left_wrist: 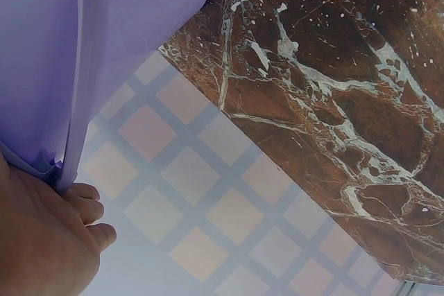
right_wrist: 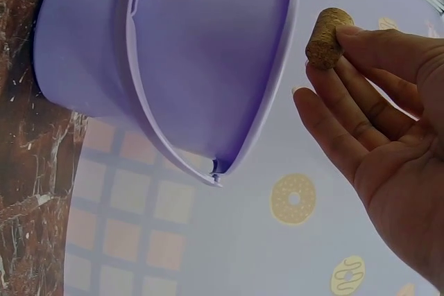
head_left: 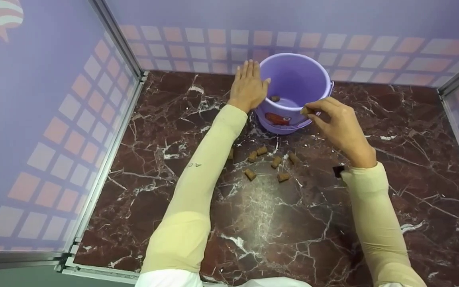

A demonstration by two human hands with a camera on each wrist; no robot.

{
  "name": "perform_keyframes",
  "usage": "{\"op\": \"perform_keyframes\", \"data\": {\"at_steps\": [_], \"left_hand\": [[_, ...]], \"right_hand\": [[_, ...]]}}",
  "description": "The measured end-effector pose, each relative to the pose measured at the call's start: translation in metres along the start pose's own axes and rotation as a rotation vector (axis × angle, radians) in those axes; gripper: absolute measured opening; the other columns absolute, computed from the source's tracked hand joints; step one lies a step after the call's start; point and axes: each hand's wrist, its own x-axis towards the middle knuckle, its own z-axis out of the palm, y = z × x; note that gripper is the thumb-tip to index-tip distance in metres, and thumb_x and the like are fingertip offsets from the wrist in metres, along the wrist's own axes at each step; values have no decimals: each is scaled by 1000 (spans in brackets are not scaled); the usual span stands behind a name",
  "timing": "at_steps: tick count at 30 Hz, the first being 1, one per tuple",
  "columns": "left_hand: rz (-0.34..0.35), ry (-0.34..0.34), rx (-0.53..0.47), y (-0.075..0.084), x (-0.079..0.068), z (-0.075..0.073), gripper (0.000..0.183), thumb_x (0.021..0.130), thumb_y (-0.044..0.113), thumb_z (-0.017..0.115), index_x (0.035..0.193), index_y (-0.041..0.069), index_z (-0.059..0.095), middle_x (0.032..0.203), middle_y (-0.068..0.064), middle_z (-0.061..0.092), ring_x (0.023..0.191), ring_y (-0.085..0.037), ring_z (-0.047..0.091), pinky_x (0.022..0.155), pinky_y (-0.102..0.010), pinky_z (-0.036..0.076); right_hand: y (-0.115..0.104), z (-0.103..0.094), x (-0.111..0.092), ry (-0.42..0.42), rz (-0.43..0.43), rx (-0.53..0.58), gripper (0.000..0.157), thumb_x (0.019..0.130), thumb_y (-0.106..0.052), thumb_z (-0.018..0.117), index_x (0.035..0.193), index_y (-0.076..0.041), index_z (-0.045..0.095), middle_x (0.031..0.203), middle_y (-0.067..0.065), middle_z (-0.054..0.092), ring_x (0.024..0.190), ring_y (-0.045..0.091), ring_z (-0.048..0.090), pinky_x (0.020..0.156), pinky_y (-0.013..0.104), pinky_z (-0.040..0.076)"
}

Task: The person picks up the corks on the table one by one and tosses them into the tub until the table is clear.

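A purple bucket point(head_left: 307, 75) stands upright near the back wall, its handle hanging down at the front. On its left rim rests my left hand point(head_left: 248, 85), fingers straight and side by side. My right hand point(head_left: 335, 121) pinches a cork point(right_wrist: 322, 43) between thumb and fingertips, just at the bucket's front right rim. Inside the bucket lies another cork point(head_left: 274, 98). Several more corks point(head_left: 276, 162) lie scattered on the tabletop in front of it, one partly hidden by my left sleeve.
The dark red marble-patterned tabletop point(head_left: 293, 227) carries everything. Purple panels with a checked pattern point(head_left: 197, 44) enclose it at the back and both sides, framed by metal rails point(head_left: 106, 171). A small black piece point(head_left: 338, 171) shows beside my right wrist.
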Motion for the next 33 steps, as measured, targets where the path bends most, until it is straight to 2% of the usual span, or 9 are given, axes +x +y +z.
{"op": "perform_keyframes", "data": {"at_steps": [13,23,33], "left_hand": [[-6,1,-4,-1,-1,-1,74,115,47,22,169,-1,4,177,-18,4,163,-30,0,128,-41,-13],[0,10,10,-1,-1,-1,73,115,46,22,169,-1,7,176,-18,6,163,-30,2,129,-42,-11],[-5,-6,-8,0,-1,-1,73,115,45,23,169,0,3,177,-16,3,163,-28,-3,128,-41,-14]], "right_hand": [[3,-5,17,17,-32,-16,24,92,3,81,115,2,78,112,13,77,101,25,72,92,26,57],[9,-4,29,21,-27,13,22,91,7,79,113,1,79,110,10,78,104,26,71,96,22,54],[16,2,38,10,-53,30,21,93,4,79,115,3,78,110,12,78,100,27,72,92,26,57]]}}
